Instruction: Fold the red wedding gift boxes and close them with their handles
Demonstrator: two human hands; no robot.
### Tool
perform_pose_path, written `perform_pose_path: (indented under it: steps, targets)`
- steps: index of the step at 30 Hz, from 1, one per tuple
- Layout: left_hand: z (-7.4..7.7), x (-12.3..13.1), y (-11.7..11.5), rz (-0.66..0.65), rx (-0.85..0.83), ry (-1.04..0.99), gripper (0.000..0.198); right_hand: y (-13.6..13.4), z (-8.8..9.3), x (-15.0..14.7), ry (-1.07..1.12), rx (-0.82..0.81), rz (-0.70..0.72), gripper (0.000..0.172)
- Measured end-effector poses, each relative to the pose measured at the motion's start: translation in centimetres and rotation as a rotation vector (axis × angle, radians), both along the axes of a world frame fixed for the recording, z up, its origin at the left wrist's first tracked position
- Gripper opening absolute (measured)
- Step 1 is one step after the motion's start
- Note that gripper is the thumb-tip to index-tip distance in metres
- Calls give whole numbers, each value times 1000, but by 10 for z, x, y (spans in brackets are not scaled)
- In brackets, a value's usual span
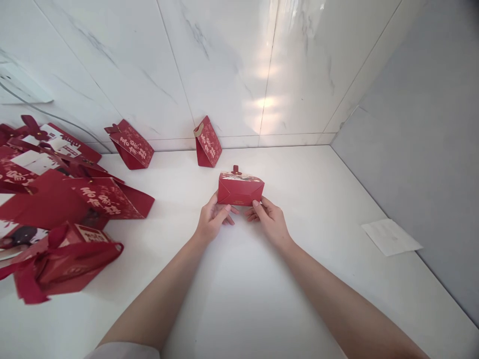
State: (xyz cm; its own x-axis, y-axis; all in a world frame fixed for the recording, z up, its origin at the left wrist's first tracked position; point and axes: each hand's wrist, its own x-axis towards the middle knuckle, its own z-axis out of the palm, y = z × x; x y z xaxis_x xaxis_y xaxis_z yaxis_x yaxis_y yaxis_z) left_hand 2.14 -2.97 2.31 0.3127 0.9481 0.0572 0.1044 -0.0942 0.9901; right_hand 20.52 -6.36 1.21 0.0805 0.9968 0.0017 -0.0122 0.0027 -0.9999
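Observation:
A small red gift box [240, 190] with a strap tab on its far side is held just above the white table, its folded bottom face turned toward me. My left hand [216, 217] grips the lower left corner, thumb in front and fingers underneath. At the lower right corner, my right hand [270, 218] holds the box the same way, thumb pressed on its front edge. Beyond it, against the wall, stand a red gift box [208, 143] with gold lettering and, farther left, another similar gift box [131, 145].
Several red gift boxes [101, 198] crowd the table's left side, with a ribboned red box [71, 262] nearest me. A folded white paper [391, 237] lies at the right edge beside a grey panel [422, 139]. A cable [56, 112] runs along the tiled wall at left.

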Motion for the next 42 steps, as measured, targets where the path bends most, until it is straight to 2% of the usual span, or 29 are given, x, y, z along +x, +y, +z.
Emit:
perform_pose_path:
  steps: [15,21,25,31,37,42]
  targets:
    - [-5,-1,7,105,17,-46,56,0,0,-1,-32,25,-30,46]
    - [-9,0,10,178,21,-248,59,2,-5,0,-81,72,-37,45]
    - [-5,6,7,183,-27,-328,51,0,-3,3,-79,126,-42,38]
    - [2,7,1,159,9,-300,31,-5,6,2,85,150,3,44]
    - [1,5,-1,156,124,-181,29,-3,0,0,18,186,-14,44]
    - [-4,5,2,194,160,-201,36,-2,-5,-1,4,187,19,48]
